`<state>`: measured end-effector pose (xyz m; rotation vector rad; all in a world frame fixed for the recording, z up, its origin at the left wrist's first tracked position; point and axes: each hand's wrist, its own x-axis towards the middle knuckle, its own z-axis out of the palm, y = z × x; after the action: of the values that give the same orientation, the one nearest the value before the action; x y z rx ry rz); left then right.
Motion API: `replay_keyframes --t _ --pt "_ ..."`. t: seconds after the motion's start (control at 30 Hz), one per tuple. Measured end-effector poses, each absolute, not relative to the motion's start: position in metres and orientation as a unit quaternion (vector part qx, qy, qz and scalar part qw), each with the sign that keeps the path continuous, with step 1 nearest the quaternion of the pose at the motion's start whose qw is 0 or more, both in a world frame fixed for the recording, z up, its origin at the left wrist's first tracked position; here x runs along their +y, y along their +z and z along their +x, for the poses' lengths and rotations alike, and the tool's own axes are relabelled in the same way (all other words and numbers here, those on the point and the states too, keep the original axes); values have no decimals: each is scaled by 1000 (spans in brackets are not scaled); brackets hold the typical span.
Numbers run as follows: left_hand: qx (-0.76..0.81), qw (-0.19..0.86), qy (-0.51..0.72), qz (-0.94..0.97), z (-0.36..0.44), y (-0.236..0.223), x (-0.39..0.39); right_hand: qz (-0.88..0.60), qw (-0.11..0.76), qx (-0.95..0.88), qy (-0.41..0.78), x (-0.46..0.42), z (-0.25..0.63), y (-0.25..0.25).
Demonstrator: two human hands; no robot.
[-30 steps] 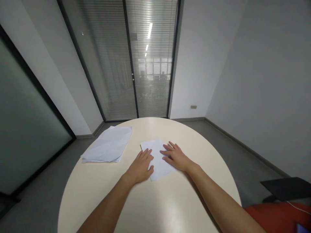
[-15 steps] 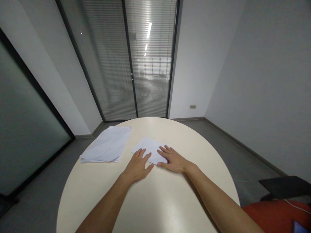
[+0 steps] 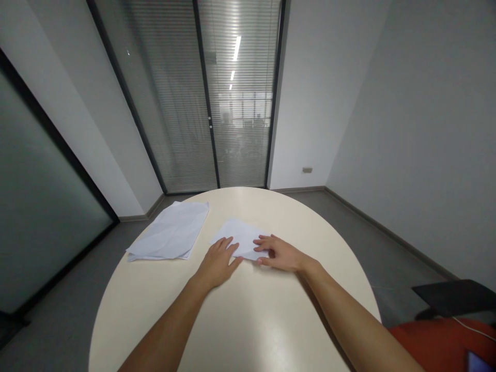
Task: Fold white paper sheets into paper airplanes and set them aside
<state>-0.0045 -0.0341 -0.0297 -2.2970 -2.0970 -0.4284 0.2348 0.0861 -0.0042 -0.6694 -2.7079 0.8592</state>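
Observation:
A folded sheet of white paper lies on the table in front of me, its near edge facing my hands. My left hand rests on the paper's near left part, fingers spread and the thumb along the near edge. At the paper's right end is my right hand, its fingers slightly curled and apart from the thumb. Its fingertips touch or hover just over the sheet; I cannot tell which. Part of the paper is hidden under both hands.
A loose stack of white paper sheets lies at the left on the round cream table. A red chair with a black armrest stands at the lower right. Behind the table is a glass partition with blinds.
My right hand has gone from lying flat on the paper to a slightly curled, raised pose. My left hand has barely moved, its thumb a little closer to the paper's near edge.

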Motion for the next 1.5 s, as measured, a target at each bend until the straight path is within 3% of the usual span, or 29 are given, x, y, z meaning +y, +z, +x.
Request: replay_keyframes --t 0.57,0.8,1.2,1.4,1.5 --pt "-695 -8 -169 -699 1 -26 -31 -211 203 -904 311 94 236 -14" --pt "-712 -21 -175 -680 5 -26 -27 -260 234 -913 208 98 226 -23" --pt "-692 -22 -180 -699 9 -28 -28 -377 219 -891 127 90 217 -32" --pt "-678 -6 -180 -713 14 -25 -29 -298 229 -918 124 81 213 -28" --pt "-656 22 -173 -734 12 -24 -30 -252 185 -938 152 73 209 -28"
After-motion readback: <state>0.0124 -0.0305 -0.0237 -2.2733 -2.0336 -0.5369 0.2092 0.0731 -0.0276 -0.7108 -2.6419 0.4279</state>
